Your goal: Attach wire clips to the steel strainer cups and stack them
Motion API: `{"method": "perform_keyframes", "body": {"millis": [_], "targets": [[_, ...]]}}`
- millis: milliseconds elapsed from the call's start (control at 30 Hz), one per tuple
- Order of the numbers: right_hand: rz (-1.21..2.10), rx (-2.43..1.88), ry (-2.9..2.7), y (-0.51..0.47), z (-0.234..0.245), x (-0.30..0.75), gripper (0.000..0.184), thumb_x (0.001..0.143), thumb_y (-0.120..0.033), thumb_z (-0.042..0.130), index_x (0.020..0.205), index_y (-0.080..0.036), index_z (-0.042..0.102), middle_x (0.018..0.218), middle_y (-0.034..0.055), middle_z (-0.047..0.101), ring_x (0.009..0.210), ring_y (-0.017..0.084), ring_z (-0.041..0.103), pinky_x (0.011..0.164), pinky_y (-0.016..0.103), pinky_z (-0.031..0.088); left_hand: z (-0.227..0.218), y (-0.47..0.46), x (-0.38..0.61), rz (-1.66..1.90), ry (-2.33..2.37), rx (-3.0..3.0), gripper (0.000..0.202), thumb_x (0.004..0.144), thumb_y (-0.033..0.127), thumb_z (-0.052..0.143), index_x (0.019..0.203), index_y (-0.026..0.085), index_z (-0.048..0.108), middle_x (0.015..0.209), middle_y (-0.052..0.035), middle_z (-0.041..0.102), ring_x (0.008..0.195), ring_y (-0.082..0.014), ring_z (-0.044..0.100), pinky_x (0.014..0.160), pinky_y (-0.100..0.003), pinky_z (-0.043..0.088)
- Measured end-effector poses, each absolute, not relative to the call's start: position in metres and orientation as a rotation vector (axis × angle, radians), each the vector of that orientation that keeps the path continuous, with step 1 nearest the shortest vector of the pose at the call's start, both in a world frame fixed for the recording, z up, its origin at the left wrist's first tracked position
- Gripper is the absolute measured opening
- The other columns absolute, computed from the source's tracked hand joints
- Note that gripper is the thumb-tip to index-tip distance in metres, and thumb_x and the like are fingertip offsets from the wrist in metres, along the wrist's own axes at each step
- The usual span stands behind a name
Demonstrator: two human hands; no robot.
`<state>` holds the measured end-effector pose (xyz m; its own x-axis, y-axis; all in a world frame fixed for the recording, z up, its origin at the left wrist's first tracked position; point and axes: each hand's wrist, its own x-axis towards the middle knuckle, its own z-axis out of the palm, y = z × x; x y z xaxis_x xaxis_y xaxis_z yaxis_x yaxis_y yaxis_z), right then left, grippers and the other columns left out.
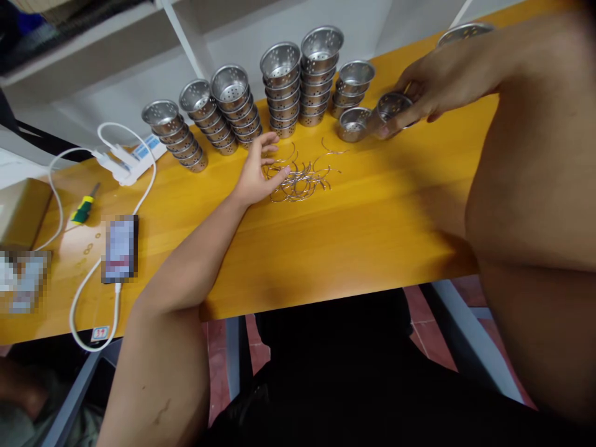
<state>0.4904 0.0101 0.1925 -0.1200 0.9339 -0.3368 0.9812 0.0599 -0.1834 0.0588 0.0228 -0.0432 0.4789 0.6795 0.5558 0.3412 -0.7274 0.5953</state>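
My right hand (419, 90) is closed round a small perforated metal cup (393, 107), blurred by motion. Just left of it, a single cup (354, 125) of the same kind sits on the table, in front of a short stack of cups (354, 81). My left hand (261, 171) rests by a loose heap of curved metal wires (302, 180), fingers apart, with the thumb over the heap's left edge. A few wires (333, 148) lie a little apart from the heap. Whether the left fingers touch any wire is hard to see.
Tall cup stacks (279, 87) line the back of the yellow table (326, 248). On the left are a power strip (139, 161) with white cables, a phone (121, 248), a green-yellow screwdriver (84, 208) and a box (23, 211). Another metal rim (465, 31) shows behind my right arm.
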Motion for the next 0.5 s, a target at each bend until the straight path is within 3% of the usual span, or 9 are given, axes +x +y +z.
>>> {"method": "perform_keyframes", "body": {"millis": [100, 167, 233, 333, 500], "targets": [[-0.71, 2.023, 2.063, -0.002, 0.195, 0.473, 0.038, 0.124, -0.028, 0.101, 0.157, -0.012, 0.092, 0.128, 0.0132, 0.097, 0.091, 0.017, 0.092, 0.085, 0.032, 0.069, -0.044, 0.023, 0.059, 1.162, 0.851, 2.316, 0.094, 0.119, 0.069, 0.083, 0.196, 0.043, 0.035, 0.193, -0.0176, 0.059, 0.163, -0.0338, 0.072, 0.124, -0.05, 0.071], [-0.733, 2.048, 2.025, -0.006, 0.191, 0.463, 0.041, 0.117, -0.02, 0.105, 0.154, -0.008, 0.093, 0.122, 0.012, 0.097, 0.089, 0.017, 0.091, 0.084, 0.031, 0.069, -0.044, 0.023, 0.06, 1.205, 0.854, 2.303, 0.089, 0.117, 0.07, 0.085, 0.19, 0.042, 0.043, 0.188, -0.0171, 0.062, 0.161, -0.0333, 0.074, 0.121, -0.049, 0.072], [-0.734, 2.048, 1.973, -0.004, 0.185, 0.459, 0.032, 0.113, -0.021, 0.108, 0.139, -0.005, 0.098, 0.115, 0.0127, 0.096, 0.091, 0.019, 0.09, 0.085, 0.033, 0.069, -0.043, 0.022, 0.061, 1.249, 0.857, 2.297, 0.083, 0.117, 0.071, 0.086, 0.185, 0.041, 0.049, 0.184, -0.0159, 0.064, 0.157, -0.0323, 0.076, 0.117, -0.047, 0.073], [-0.712, 1.987, 1.896, 0.006, 0.171, 0.468, 0.027, 0.116, -0.029, 0.107, 0.116, -0.004, 0.098, 0.114, 0.0165, 0.094, 0.1, 0.028, 0.091, 0.096, 0.043, 0.072, -0.038, 0.018, 0.064, 1.264, 0.871, 2.312, 0.074, 0.118, 0.07, 0.085, 0.18, 0.04, 0.056, 0.179, -0.0147, 0.065, 0.153, -0.0306, 0.078, 0.114, -0.045, 0.074], [-0.492, 1.989, 2.274, 0.024, 0.148, 0.49, 0.06, 0.107, -0.069, 0.112, 0.107, -0.013, 0.091, 0.13, 0.0216, 0.092, 0.129, 0.038, 0.091, 0.118, 0.051, 0.07, -0.03, 0.01, 0.067, 1.242, 0.893, 2.333, 0.07, 0.119, 0.07, 0.083, 0.177, 0.038, 0.061, 0.176, -0.0144, 0.067, 0.148, -0.0288, 0.08, 0.112, -0.043, 0.075]]}}
